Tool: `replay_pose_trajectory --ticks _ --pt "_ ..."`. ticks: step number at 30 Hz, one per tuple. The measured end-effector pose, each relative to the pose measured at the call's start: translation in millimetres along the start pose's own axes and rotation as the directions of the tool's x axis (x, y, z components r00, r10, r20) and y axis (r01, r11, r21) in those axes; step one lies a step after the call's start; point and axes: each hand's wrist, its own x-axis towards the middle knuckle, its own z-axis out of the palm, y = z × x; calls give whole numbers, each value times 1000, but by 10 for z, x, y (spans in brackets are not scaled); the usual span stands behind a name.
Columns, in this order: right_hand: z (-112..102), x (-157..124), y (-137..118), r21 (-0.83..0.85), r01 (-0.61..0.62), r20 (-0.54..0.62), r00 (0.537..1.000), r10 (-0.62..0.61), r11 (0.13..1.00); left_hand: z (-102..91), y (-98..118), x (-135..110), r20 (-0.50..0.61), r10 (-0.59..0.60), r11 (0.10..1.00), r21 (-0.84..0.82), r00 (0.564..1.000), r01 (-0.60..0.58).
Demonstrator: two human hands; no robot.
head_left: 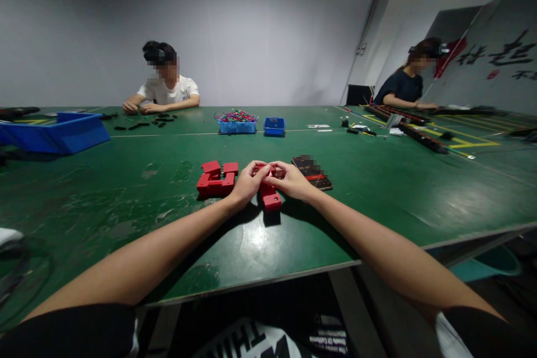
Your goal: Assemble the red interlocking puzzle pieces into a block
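Both hands meet at a red block-shaped part (271, 200) just above the green table. My left hand (250, 182) has its fingers closed around the part's far end, thumb on top. From the other side my right hand (290, 179) grips the same end, and the two thumbs nearly touch. The part's near end, with a small dark hole, sticks out toward me. Left of my left hand lie more red blocky parts (216, 183), close together. A dark phone-like slab (312, 172) with a red band lies beyond my right wrist.
Across the green table (398, 179) stand a blue bin (237, 127) of colourful wires and a smaller blue bin (274, 126). A large blue bin (71, 134) is at left. Two people sit at the far side, near small black pieces and long dark strips (423, 139).
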Motion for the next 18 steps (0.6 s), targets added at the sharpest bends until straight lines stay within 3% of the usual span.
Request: replay_pose_trajectory --ticks 3,5,8,12,17,18 --pt "-12 14 48 -49 8 -82 997 -12 999 2 -38 20 -74 -1 999 35 997 4" --pt "-31 31 87 -100 2 -167 986 -19 995 8 -46 6 -53 9 999 49 999 -6" --pt "-66 57 125 -147 -5 -265 964 -35 989 19 -26 -61 116 54 992 105 992 -66" --pt "-88 67 124 -135 -2 -285 958 -36 991 2 23 -135 292 123 937 279 949 -207" --pt "-86 58 109 -163 -32 -311 950 -21 986 -102 -9 -85 498 279 777 385 821 -497" --pt "-88 58 110 -176 -41 -314 949 -16 984 -118 -27 -70 492 281 763 406 824 -503"
